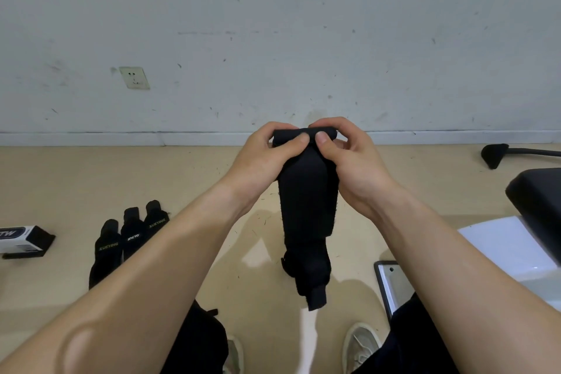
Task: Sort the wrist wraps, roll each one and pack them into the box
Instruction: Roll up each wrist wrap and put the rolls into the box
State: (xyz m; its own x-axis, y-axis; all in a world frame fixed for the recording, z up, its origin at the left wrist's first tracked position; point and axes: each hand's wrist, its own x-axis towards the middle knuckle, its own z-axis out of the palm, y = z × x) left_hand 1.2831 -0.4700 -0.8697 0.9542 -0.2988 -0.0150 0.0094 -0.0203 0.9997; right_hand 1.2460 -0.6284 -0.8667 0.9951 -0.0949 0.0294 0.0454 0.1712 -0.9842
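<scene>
A long black wrist wrap (305, 209) hangs in front of me, its top end curled into a small roll. My left hand (264, 161) and my right hand (349, 161) both pinch that rolled top, thumbs on the near side and fingers behind. The loose tail dangles down to about knee height above the floor. Three more black wrist wraps (127, 240) with printed lettering lie side by side on the floor at the left. Further left lies a white and dark box (21, 238) on its side.
The beige floor (182, 176) meets a scuffed white wall with a socket (134, 77). At the right stand a dark seat (537, 203), a white surface (510, 246) and a dark-rimmed panel (391, 282). A chair leg (498, 155) lies at the far right. My shoes show below.
</scene>
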